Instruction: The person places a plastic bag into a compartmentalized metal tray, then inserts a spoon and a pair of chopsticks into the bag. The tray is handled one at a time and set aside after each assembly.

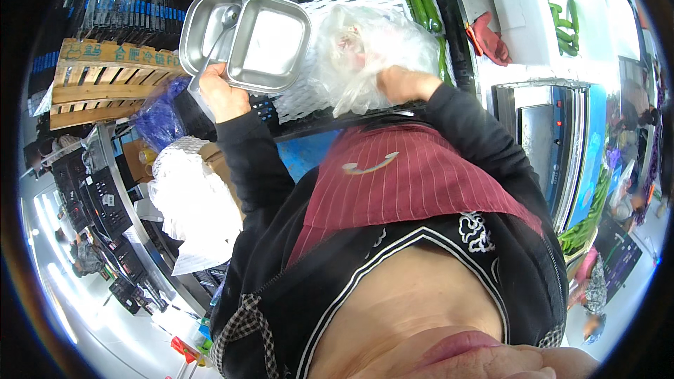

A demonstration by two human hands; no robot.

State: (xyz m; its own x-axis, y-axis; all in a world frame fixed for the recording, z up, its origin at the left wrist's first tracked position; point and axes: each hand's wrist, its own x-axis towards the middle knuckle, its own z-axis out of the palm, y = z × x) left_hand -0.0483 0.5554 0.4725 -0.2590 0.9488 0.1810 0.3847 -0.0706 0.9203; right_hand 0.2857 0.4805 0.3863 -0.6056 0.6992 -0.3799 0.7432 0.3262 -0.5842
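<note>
My left hand (224,93) grips the near edge of a stainless steel divided tray (274,81) with two compartments. A metal spoon (230,17) lies in the left compartment, its handle running back towards my thumb. My right hand (404,84) is closed on the near side of a translucent plastic bag (353,84); something pinkish shows through the plastic, too unclear to name. The bag rests on white foam netting (297,105) in a black plastic crate (316,129). To the right of the bag lies a clear-wrapped pack of green cucumbers (422,8), with more green vegetables (442,58) behind my right wrist.
A red glove (489,42) lies near a white foam box (513,16) of green vegetables (566,23). A machine with a dark panel (537,131) stands at right. Left are a wooden pallet (100,96), a blue plastic bag (160,116) and piled white netting (192,200).
</note>
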